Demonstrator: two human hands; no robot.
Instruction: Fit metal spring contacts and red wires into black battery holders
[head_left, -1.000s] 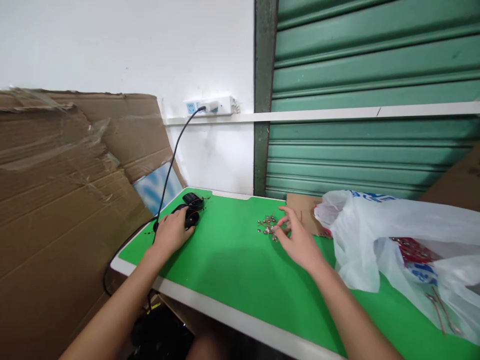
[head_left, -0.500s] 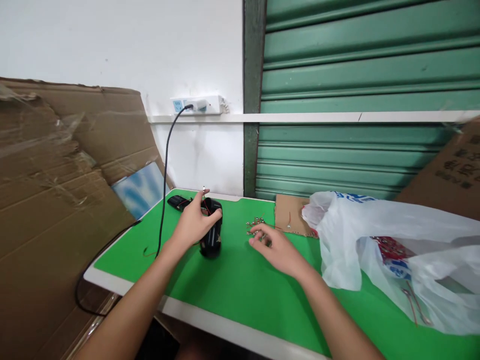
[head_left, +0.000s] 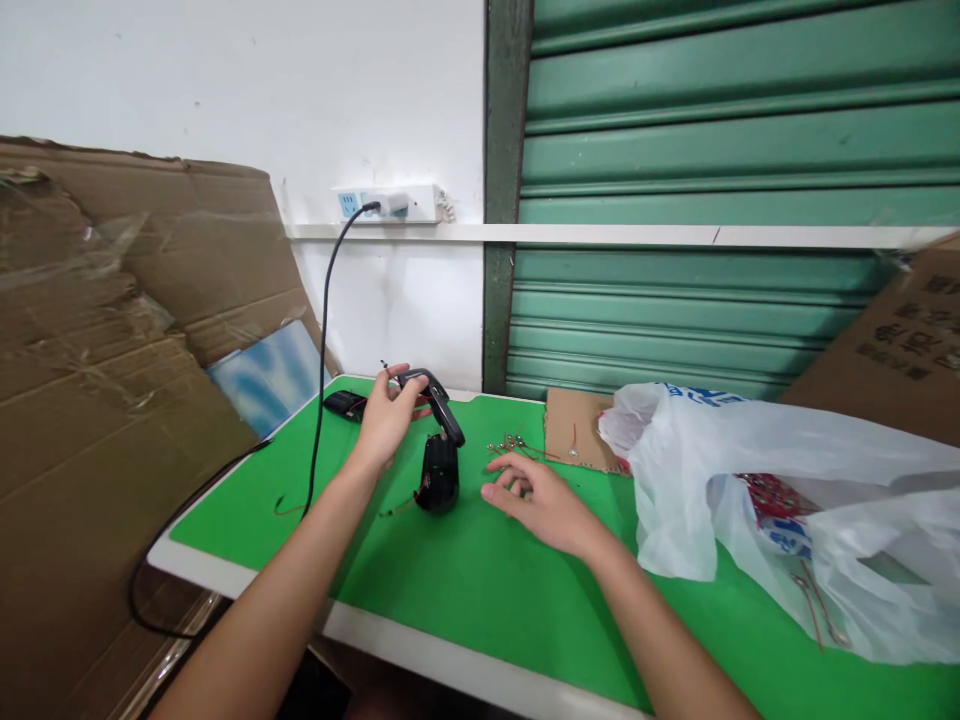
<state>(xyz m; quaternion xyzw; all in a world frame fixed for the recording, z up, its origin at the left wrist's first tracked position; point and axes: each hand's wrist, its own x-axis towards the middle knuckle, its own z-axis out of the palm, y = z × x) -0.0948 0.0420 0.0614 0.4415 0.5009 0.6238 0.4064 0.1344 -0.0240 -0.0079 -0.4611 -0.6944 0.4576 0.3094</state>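
Observation:
My left hand (head_left: 390, 415) is closed on a curved black plastic piece (head_left: 445, 410), which it holds up at a tilt. Just under that piece, another black plastic housing (head_left: 438, 475) stands on the green mat, with thin wires at its lower left. A further black part (head_left: 345, 404) lies behind my left hand, partly hidden by it. My right hand (head_left: 540, 503) is loosely curled with thumb and fingers apart, and nothing shows in it. Close beyond its fingertips lies a small heap of metal pieces with red wires (head_left: 511, 443).
A cardboard piece (head_left: 566, 425) with one wired part lies beyond the heap. On the right spreads a white plastic bag (head_left: 675, 500) with red wired pieces inside. A black cable (head_left: 324, 330) hangs from the power strip (head_left: 420, 203). Large cardboard (head_left: 112, 400) borders the left.
The curved black piece has been raised and tilted by my left hand, and the housing below it now shows more fully. My right hand has shifted slightly left in view, still near the heap.

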